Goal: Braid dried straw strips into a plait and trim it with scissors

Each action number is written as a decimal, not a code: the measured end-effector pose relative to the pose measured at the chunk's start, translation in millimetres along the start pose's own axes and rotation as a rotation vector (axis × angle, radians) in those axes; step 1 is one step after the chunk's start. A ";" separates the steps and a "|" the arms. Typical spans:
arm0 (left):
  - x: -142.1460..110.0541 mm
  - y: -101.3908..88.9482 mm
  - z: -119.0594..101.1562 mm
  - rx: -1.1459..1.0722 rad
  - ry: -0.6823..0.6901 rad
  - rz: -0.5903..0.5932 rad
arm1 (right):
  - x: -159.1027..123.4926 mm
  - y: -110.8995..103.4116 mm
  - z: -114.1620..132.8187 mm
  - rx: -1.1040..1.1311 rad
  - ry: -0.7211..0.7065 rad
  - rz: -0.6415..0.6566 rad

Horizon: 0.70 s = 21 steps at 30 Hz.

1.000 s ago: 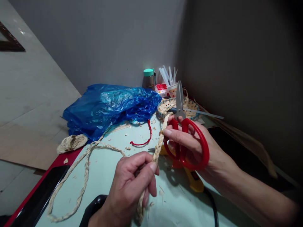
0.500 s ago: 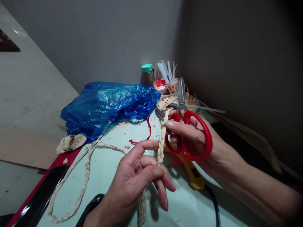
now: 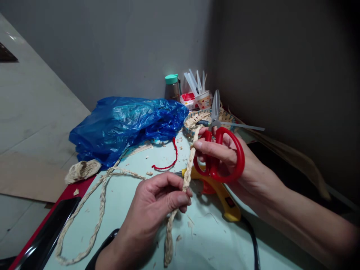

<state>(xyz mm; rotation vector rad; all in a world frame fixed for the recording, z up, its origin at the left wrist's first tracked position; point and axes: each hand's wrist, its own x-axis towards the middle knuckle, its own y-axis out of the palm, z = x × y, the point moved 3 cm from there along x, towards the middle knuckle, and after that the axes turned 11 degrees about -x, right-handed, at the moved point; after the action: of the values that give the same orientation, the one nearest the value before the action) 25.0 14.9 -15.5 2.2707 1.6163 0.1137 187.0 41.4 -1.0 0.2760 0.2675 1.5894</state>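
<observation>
Bench: pale green top filling the lower middle of the frame, pushed into the corner of two grey walls; a red edge runs down its lower left side.
Blue bag: crumpled plastic, left of centre at the back of the bench; I cannot tell what is inside.
Braided cord: straw-coloured plait, stretched between my two hands at centre; its long tail loops away over the bench to the lower left.
Woven basket: shallow tray behind my right hand, with straw scraps and a thin stick lying across it.
Cup: small paper cup at upper centre, holding pale sticks that stand up; a jar with a teal lid is just beside it.
Right hand: fingers through the red scissors, blades closed and pointing up, thumb and forefinger pinching the cord's upper end.
Left hand: closed around the cord lower down, thumb and fingertips pinching it.
Glue gun: yellow, lying on the bench under my right hand.
Open room: bare bench at lower left inside the cord's loop.
</observation>
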 end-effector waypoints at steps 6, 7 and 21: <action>-0.5 0.8 -1.1 -0.002 -0.046 0.019 | -0.9 0.3 -2.4 -0.005 -0.005 0.025; -0.3 1.1 -0.4 -0.015 -0.054 0.023 | -1.2 -0.3 -1.8 -0.009 -0.005 0.024; -3.0 8.1 2.5 0.005 0.031 -0.005 | 1.1 -4.0 4.5 -0.103 -0.042 -0.006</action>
<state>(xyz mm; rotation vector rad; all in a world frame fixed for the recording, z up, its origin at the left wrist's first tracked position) 31.9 9.2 -14.8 2.2793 1.6399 0.1449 192.2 42.7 1.9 0.2280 0.1536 1.5846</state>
